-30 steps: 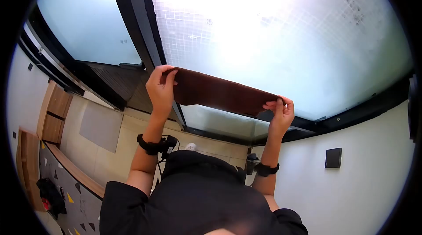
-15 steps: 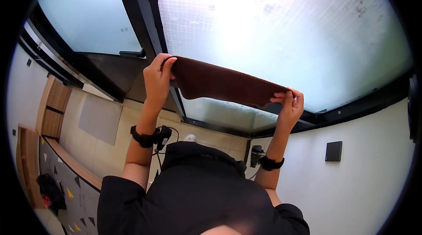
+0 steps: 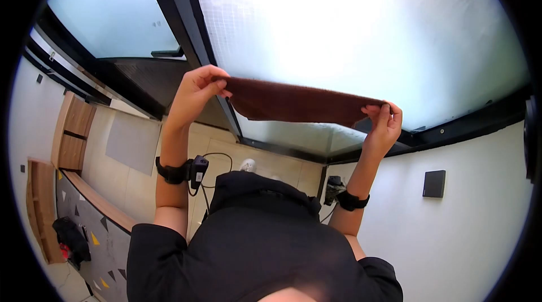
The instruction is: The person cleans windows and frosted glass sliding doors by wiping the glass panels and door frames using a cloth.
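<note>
A brown cloth is stretched between my two hands in front of a large frosted glass pane. My left hand pinches its upper left corner, thumb against fingers. At the upper right corner my right hand grips it the same way. The top edge runs nearly straight, sloping slightly down to the right, and the lower edge hangs loose. Whether the cloth touches the glass, I cannot tell.
Black frame bars border the glass. A second glass panel with a dark handle is at the left. Below lie a grey mat and a patterned sofa-like surface bearing a black bag. A black switch plate is on the white wall.
My hands have moved slightly apart, the right one a little up and to the right. The cloth is pulled straighter, and its slope is gentler.
</note>
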`<move>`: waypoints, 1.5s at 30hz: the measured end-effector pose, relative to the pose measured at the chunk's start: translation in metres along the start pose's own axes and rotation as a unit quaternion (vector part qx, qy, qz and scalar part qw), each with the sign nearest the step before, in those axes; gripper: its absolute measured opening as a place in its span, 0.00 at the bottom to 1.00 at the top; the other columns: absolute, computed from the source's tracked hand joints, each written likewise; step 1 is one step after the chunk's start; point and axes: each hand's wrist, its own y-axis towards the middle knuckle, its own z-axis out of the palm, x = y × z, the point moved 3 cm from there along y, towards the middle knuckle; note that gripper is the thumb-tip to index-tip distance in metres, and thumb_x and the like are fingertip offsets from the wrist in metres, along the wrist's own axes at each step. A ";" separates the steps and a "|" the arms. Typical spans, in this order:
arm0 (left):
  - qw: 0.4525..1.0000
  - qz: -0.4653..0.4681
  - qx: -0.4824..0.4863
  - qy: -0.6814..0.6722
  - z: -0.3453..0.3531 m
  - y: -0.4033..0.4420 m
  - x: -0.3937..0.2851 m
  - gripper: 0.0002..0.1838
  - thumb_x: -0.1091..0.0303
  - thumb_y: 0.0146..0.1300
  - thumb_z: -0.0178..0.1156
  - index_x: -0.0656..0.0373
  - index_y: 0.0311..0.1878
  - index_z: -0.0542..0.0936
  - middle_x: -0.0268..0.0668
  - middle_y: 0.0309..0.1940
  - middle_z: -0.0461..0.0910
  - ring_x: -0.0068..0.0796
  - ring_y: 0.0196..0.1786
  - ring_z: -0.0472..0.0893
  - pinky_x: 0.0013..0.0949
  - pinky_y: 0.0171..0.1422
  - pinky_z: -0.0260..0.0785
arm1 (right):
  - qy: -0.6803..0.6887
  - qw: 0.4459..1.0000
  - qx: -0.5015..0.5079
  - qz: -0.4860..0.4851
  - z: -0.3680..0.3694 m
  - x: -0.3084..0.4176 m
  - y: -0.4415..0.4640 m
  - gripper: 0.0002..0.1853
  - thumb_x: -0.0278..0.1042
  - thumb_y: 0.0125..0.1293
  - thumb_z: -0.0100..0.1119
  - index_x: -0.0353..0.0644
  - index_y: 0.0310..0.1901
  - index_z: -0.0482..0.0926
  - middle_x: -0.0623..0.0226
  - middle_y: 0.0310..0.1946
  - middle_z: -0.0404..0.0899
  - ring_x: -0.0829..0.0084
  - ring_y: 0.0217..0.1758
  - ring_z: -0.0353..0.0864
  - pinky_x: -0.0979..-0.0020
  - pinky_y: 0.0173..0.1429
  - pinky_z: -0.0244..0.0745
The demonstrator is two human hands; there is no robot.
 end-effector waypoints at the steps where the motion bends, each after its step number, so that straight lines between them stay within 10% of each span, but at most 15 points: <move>1: 1.000 -0.006 0.000 0.001 0.003 0.000 0.004 0.05 0.75 0.65 0.53 0.63 0.41 0.77 0.35 0.34 0.80 0.16 0.27 0.75 0.19 0.35 0.69 | -0.001 1.000 0.000 0.006 -0.002 -0.003 0.000 0.08 0.32 0.70 0.48 0.35 0.43 0.70 0.58 0.27 0.81 0.68 0.31 0.82 0.71 0.43 0.77; 9: 0.978 0.036 -0.204 -0.038 0.027 -0.028 -0.006 0.07 0.78 0.66 0.48 0.64 0.41 0.77 0.40 0.41 0.82 0.13 0.14 0.65 0.17 0.19 0.57 | -0.038 0.991 0.067 0.107 -0.012 -0.006 -0.014 0.08 0.32 0.70 0.47 0.36 0.44 0.70 0.60 0.18 0.77 0.74 0.16 0.73 0.77 0.19 0.67; 15: 0.974 -0.003 -0.203 -0.101 0.023 -0.052 -0.017 0.08 0.78 0.67 0.47 0.64 0.42 0.76 0.39 0.39 0.81 0.15 0.19 0.72 0.18 0.25 0.66 | 0.140 0.976 0.070 0.151 0.000 0.005 -0.023 0.09 0.34 0.71 0.47 0.37 0.44 0.70 0.57 0.26 0.81 0.68 0.28 0.82 0.69 0.35 0.81; 29: 0.907 0.346 -0.228 -0.082 0.004 -0.147 -0.145 0.15 0.84 0.62 0.49 0.68 0.53 0.71 0.47 0.45 0.77 0.34 0.45 0.81 0.33 0.52 0.76 | 0.285 0.955 0.082 -0.007 0.000 0.129 -0.130 0.08 0.30 0.71 0.45 0.37 0.46 0.69 0.54 0.37 0.81 0.63 0.43 0.83 0.65 0.55 0.76; 31: 0.791 0.584 -0.183 -0.009 -0.011 -0.165 -0.171 0.26 0.81 0.58 0.50 0.66 0.61 0.62 0.54 0.54 0.71 0.41 0.55 0.76 0.40 0.60 0.70 | 0.267 0.949 0.131 -0.102 0.026 0.146 -0.144 0.12 0.29 0.71 0.44 0.36 0.52 0.68 0.52 0.45 0.79 0.61 0.51 0.79 0.64 0.60 0.72; 34: 0.642 0.687 -0.171 0.295 -0.043 -0.172 -0.188 0.41 0.67 0.51 0.60 0.58 0.69 0.53 0.62 0.66 0.52 0.58 0.61 0.68 0.50 0.66 0.61 | 0.161 0.953 0.118 -0.227 0.073 0.178 -0.163 0.17 0.24 0.69 0.42 0.33 0.59 0.61 0.43 0.55 0.70 0.57 0.61 0.71 0.60 0.68 0.63; 39: 0.659 0.513 -0.277 0.475 -0.079 -0.161 -0.220 0.46 0.54 0.57 0.61 0.55 0.72 0.45 0.54 0.72 0.32 0.62 0.68 0.56 0.49 0.66 0.61 | -0.277 0.747 0.084 -0.598 0.156 0.232 -0.198 0.38 0.32 0.61 0.56 0.32 0.68 0.49 0.40 0.63 0.60 0.51 0.61 0.69 0.61 0.62 0.65; 45: 0.612 0.569 -0.400 0.377 -0.124 -0.127 -0.261 0.47 0.58 0.57 0.62 0.62 0.71 0.45 0.56 0.69 0.49 0.57 0.67 0.61 0.44 0.64 0.64 | -0.258 0.665 0.040 -0.700 0.271 0.305 -0.162 0.37 0.44 0.63 0.55 0.38 0.68 0.52 0.50 0.32 0.79 0.55 0.32 0.80 0.62 0.41 0.73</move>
